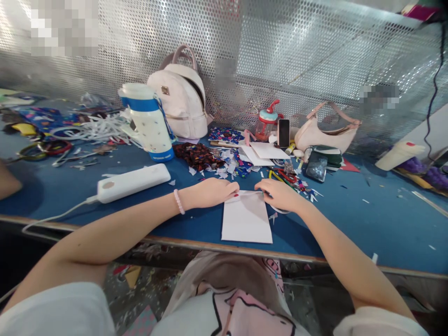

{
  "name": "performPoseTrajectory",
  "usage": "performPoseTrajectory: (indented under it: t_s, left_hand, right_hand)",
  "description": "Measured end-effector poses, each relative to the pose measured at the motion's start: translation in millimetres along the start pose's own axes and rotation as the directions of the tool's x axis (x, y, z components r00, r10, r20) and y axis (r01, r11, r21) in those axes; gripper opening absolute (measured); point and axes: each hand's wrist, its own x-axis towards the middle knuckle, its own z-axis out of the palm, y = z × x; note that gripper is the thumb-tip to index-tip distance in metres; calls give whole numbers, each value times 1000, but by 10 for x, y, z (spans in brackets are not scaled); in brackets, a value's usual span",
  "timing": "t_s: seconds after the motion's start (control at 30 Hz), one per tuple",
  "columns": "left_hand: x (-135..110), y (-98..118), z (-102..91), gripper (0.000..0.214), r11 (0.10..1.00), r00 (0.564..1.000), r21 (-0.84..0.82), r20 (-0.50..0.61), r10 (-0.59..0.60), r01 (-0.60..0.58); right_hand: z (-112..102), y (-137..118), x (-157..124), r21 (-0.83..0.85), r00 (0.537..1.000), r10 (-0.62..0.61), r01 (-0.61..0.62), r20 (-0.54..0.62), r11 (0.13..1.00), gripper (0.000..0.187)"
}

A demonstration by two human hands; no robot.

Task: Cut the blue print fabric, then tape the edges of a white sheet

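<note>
A white rectangular card lies on the blue table near its front edge. At its far left corner is my left hand, fingers closed in a pinch on the edge. My right hand has its bent fingers closed on the far right corner. Between the two hands, the card's far edge looks creased or slightly raised. Part of a thin white curved thing shows beneath my right hand; its kind cannot be made out. Small paper scraps are scattered just beyond my hands.
A white power strip, a cream-and-blue flask and a white backpack stand to the left. Farther right are scissors, a phone and a beige handbag. Perforated metal backs the table.
</note>
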Motion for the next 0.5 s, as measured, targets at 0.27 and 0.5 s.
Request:
performPoseTrajectory:
  t_s: [0.27,0.5]
  left_hand:
    - [8,-9,-25,20,999,967,-41,-255,23,-35]
    - [5,44,-34,16,941,961,-333,-234,-148,64]
  right_hand:
    - [-80,-9,-59,227,990,-26,-7,138,974,37]
    - [-10,-59,-18,156,996,-58,68,-69,985,15]
